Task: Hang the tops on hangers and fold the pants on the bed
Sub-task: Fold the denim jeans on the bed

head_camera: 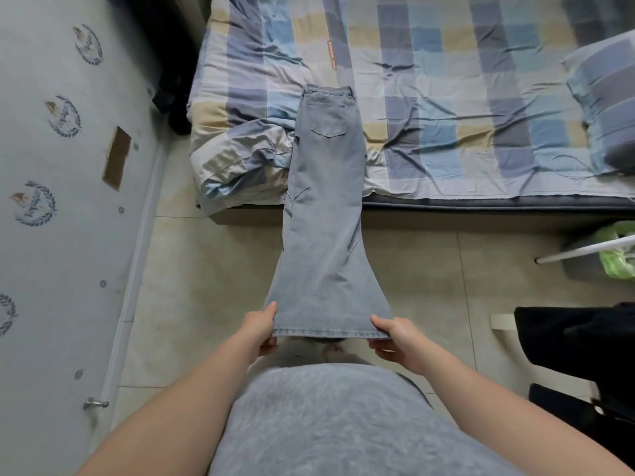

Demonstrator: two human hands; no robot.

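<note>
- The jeans (326,207) are pale, washed-blue denim, folded lengthwise so one leg lies on the other, with a back pocket facing up near the waistband.
- Their waistband end rests on the near part of the bed (446,97). From there the legs stretch out over the bed's edge and above the floor (206,286) to the person, widening into a flared hem.
- The denim is pulled fairly flat, with a few soft creases along its left side and a stitched hem line at the bottom.
- The left hand (264,326) pinches the hem's left corner, thumb on top and fingers curled underneath.
- The right hand (391,334) pinches the right corner the same way, thumb over the cloth.
- The bed wears a rumpled checked sheet in blue, grey and tan. A bunched quilt (237,156) of like pattern sits just left of the jeans, touching them, and a matching pillow (604,104) lies far right.
- Lower right, a black garment (577,338) is draped, and beyond it are a white pole (584,250) and a green bag (618,255).
- On the left stands a pale panel (51,166) printed with wreath emblems.
</note>
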